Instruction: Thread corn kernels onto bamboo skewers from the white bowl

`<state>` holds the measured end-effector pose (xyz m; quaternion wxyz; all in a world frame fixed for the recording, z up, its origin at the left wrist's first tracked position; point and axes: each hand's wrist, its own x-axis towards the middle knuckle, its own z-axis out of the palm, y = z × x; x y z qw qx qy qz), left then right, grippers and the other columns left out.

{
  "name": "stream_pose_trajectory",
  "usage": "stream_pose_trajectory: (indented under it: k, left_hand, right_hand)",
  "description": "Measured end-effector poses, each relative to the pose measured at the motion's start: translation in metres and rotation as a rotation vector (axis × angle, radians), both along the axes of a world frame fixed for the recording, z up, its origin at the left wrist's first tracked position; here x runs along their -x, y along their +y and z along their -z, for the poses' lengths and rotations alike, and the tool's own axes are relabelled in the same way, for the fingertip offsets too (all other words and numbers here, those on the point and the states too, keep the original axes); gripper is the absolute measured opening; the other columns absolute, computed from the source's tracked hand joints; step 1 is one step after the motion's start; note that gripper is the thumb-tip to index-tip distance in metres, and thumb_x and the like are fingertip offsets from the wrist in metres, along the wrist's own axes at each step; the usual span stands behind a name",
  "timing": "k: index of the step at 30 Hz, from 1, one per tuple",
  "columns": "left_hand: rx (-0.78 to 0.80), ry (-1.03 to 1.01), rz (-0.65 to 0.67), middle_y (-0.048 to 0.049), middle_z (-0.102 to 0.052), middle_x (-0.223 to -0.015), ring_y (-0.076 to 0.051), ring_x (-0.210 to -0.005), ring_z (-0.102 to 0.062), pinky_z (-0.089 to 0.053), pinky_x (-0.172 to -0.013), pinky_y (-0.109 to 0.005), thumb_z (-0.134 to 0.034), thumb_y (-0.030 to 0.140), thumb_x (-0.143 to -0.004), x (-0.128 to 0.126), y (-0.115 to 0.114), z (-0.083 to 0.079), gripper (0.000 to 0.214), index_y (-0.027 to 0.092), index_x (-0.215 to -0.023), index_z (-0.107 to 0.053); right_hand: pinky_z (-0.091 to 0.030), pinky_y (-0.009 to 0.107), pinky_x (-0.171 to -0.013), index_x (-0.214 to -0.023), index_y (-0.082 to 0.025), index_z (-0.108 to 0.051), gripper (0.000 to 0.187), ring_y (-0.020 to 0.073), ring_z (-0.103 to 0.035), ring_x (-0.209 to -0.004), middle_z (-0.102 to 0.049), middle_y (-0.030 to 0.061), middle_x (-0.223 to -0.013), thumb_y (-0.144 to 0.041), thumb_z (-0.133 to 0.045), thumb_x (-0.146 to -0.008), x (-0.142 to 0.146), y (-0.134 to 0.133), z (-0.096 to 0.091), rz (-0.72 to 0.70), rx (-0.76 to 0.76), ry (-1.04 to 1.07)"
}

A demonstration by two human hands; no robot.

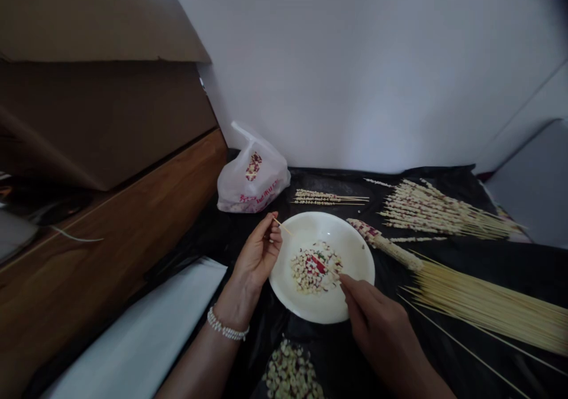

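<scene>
My left hand (pixel 261 248), with a beaded bracelet on its wrist, is at the left rim of a white bowl (pixel 361 260). Its fingers are pinched on a thin wooden skewer (pixel 284 228) that points over the bowl. From the lower right, my right hand (pixel 377 316) reaches over the rim, fingers closed on a second thin skewer (pixel 328 267) whose tip is among the kernels. Pale and dark-red kernels, like corn (pixel 304 277), lie in the bowl around a red printed patch on its bottom. Nothing is threaded on the visible part of either skewer.
Behind the bowl stand a tied white plastic bag (pixel 266 189) and a few threaded skewers (pixel 317 196). Many more threaded skewers (pixel 417 209) lie right, near a corncob (pixel 390 248) and bare sticks (pixel 488 301). Loose kernels (pixel 293 372) lie in front. A cardboard box (pixel 102 103) stands left.
</scene>
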<state>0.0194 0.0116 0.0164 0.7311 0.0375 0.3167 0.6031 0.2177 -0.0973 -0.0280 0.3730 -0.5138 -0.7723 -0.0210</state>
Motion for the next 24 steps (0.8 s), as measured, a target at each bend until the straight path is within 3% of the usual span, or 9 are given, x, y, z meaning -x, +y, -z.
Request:
stream_pose_trajectory:
  k: [8, 13, 18, 24]
  left_hand:
    - [-0.015, -0.1, 0.028, -0.0008, -0.055, -0.065, -0.004, -0.053, -0.052, -0.044, -0.047, -0.011, -0.046, 0.011, -0.094, -0.001, -0.002, -0.001, 0.021, 0.009, -0.088, -0.066]
    - [-0.034, -0.017, 0.061, 0.0003, -0.053, -0.065, -0.002, -0.053, -0.049, -0.041, -0.046, -0.01, -0.053, 0.008, -0.089, -0.015, -0.011, 0.003, 0.014, 0.008, -0.088, -0.067]
    - [-0.046, 0.083, 0.23, 0.001, -0.053, -0.065, -0.002, -0.056, -0.049, -0.04, -0.047, -0.009, -0.068, 0.007, -0.078, -0.036, -0.028, 0.012, 0.013, 0.007, -0.091, -0.07]
    - [-0.126, 0.333, 0.39, 0.0007, -0.057, -0.064, -0.001, -0.053, -0.044, -0.035, -0.047, -0.011, -0.084, 0.021, -0.064, -0.053, -0.045, 0.016, 0.027, 0.009, -0.086, -0.075]
  right_hand:
    - [-0.06, 0.027, -0.062, -0.104, -0.007, -0.067, 0.03, 0.0175, -0.07, -0.058, -0.074, 0.0134, -0.083, -0.011, -0.04, -0.092, 0.001, 0.0, 0.002, 0.003, -0.004, 0.022]
    - [-0.06, 0.028, -0.062, -0.105, -0.008, -0.067, 0.03, 0.0179, -0.07, -0.059, -0.074, 0.0122, -0.081, -0.01, -0.041, -0.091, 0.001, 0.0, 0.001, 0.01, -0.006, 0.027]
    - [-0.059, 0.026, -0.065, -0.11, -0.01, -0.065, 0.03, 0.018, -0.071, -0.067, -0.074, 0.0109, -0.082, -0.009, -0.042, -0.091, 0.0, 0.001, 0.001, 0.024, 0.011, 0.087]
    - [-0.058, 0.025, -0.065, -0.113, -0.008, -0.064, 0.028, 0.0184, -0.072, -0.07, -0.074, 0.0121, -0.085, -0.009, -0.045, -0.092, -0.005, 0.003, 0.002, 0.024, -0.026, 0.095]
